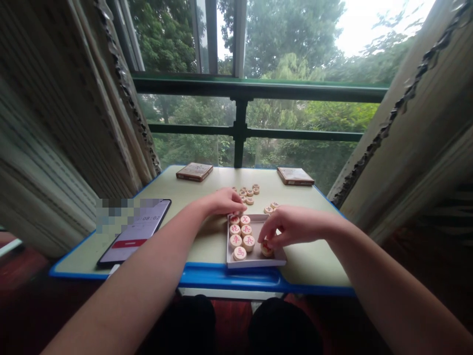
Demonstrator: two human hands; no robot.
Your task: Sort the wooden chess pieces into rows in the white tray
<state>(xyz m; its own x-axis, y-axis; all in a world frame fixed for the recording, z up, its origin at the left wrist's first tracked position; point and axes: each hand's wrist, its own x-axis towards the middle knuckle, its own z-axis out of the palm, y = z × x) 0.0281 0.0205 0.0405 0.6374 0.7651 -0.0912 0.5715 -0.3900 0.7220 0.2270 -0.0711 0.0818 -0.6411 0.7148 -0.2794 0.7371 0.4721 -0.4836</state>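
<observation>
A shallow white box (pixel 254 264) on the small table holds several round wooden Chinese chess pieces with red characters, in two columns along its left side, such as the horse piece (pixel 240 253). My right hand (pixel 291 227) reaches into the box's near right part, its thumb and fingers closed on a red Chinese chess piece (pixel 266 249). At the far left corner of the box is my left hand (pixel 223 201), fingers bent together just above the pieces there. Whatever lies between those fingertips is hidden.
Beyond the box lie loose chess pieces (pixel 250 193), with a few more (pixel 269 210) behind my right hand. Two flat brown boxes (pixel 194 171) (pixel 295 176) rest near the far edge. A phone (pixel 136 231) lies at left. The table (pixel 199 246) has a blue rim, with a window behind.
</observation>
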